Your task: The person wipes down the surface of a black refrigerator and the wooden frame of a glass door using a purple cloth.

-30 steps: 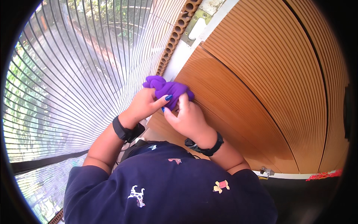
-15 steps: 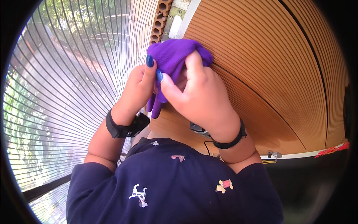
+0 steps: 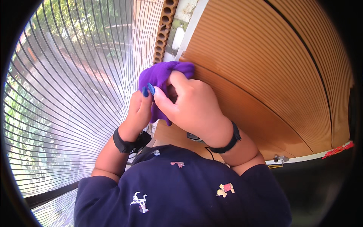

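Note:
A bunched purple glove (image 3: 159, 73) of soft, fabric-like material hangs between my two hands. My left hand (image 3: 139, 109) pinches its left side, thumb up and blue nail showing. My right hand (image 3: 194, 108) grips the opposite side; its index finger reaches over the folded edge, and its thumb tip meets the left thumb. Below the hands the glove's lower end dangles. The remaining fingers of both hands are mostly hidden by the cloth and the hands themselves.
To the left a striped see-through screen (image 3: 72, 106) shows plants outside. Ribbed brown panels (image 3: 261, 75) fill the right, beside a strip with round holes (image 3: 162, 36). A small grey device (image 3: 193, 136) with a black cable sits under my right wrist. Red strings (image 3: 338, 150) hang at far right.
Both hands and the glove have come down toward my body and slightly left. The finger-like tips that hung below the hands now show less distinctly. The grip stays on both sides.

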